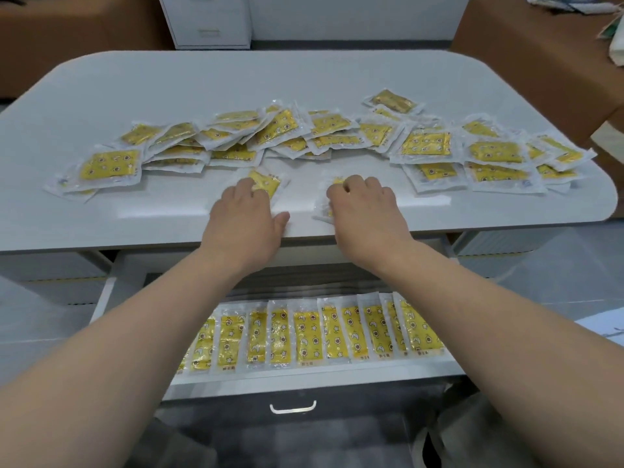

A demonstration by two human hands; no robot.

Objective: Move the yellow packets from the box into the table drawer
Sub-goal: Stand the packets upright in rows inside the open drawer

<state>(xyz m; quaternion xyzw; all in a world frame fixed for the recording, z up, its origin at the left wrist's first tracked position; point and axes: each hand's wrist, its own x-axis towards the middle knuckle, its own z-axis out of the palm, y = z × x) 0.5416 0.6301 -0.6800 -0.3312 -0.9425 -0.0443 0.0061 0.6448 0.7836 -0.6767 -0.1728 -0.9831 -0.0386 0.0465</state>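
Looks down across a white table (304,79). Finds the left hand (243,214) reaching over the near edge, fingers almost straight and laid flat on the near-left packet (268,184), thumb spread on the tabletop; touching, not gripping. Finds the right hand (364,211) near it on the right, knuckles up and fingers curled, tips clawed onto the near-right packet (320,211), mostly hidden beneath the hand. Shows the loose packets (425,143) strewn in an overlapping band from left to right across the middle of the table, just beyond both hands. Shows the drawer (304,378) pulled out below the near edge, between the forearms, holding a row of packets (305,336) set side by side. Places a handle (293,407) on the dark front just below. Leaves a white cabinet (209,21) far behind the table.
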